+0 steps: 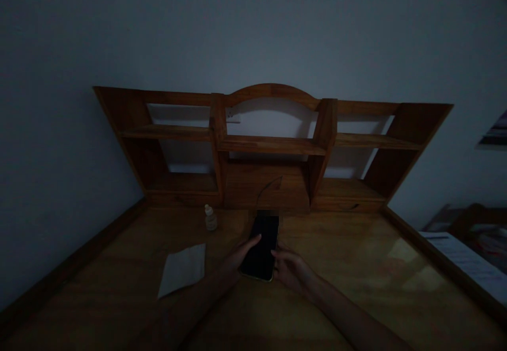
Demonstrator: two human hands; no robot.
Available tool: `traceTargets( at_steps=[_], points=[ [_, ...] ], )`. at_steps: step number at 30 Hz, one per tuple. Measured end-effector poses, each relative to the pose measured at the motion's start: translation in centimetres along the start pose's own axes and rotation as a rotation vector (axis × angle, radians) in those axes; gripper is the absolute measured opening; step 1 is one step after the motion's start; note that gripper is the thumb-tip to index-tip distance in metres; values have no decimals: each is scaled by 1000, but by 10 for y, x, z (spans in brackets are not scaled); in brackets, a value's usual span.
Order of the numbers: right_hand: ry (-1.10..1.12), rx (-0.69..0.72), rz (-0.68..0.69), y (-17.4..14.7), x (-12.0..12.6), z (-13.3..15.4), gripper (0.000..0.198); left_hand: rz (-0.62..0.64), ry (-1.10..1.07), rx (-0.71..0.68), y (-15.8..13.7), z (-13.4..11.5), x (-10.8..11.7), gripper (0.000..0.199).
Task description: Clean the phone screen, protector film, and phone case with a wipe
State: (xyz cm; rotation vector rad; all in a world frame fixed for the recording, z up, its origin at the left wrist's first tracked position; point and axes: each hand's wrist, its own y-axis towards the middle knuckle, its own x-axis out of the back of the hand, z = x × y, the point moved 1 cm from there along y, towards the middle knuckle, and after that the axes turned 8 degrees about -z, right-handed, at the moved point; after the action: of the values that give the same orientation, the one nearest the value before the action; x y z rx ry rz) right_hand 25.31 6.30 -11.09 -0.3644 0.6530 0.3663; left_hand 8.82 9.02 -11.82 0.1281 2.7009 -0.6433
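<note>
A dark smartphone (260, 253) with a pale edge is held over the wooden desk, its screen black. My left hand (240, 253) grips its left side, the thumb lying over the screen. On the opposite side my right hand (291, 267) holds the lower right edge, its thumb at the rim. Both hands' other fingers are partly hidden. Left of the phone, a small whitish dropper bottle (211, 220) stands upright. Nearer to my left forearm lies a pale folded cloth or paper (182, 269).
A wooden desktop (340, 266) spreads under my hands, with raised edges at both sides. Behind it rises a wooden shelf unit (273, 145) against the wall, with a socket (233, 116) visible through it. Printed papers (467, 261) lie beyond the right edge.
</note>
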Motion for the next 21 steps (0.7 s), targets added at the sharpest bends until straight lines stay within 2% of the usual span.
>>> traceTargets(
  at_steps=[8, 16, 21],
  points=[
    [25, 27, -5, 0, -2, 0, 56, -65, 7, -77, -3, 2, -1, 52],
    [-37, 77, 40, -1, -4, 0, 68, -36, -48, -87, -2, 3, -4, 42],
    [-40, 109, 66, -1, -4, 1, 69, -33, -30, -163, -5, 2, -10, 41]
  ],
)
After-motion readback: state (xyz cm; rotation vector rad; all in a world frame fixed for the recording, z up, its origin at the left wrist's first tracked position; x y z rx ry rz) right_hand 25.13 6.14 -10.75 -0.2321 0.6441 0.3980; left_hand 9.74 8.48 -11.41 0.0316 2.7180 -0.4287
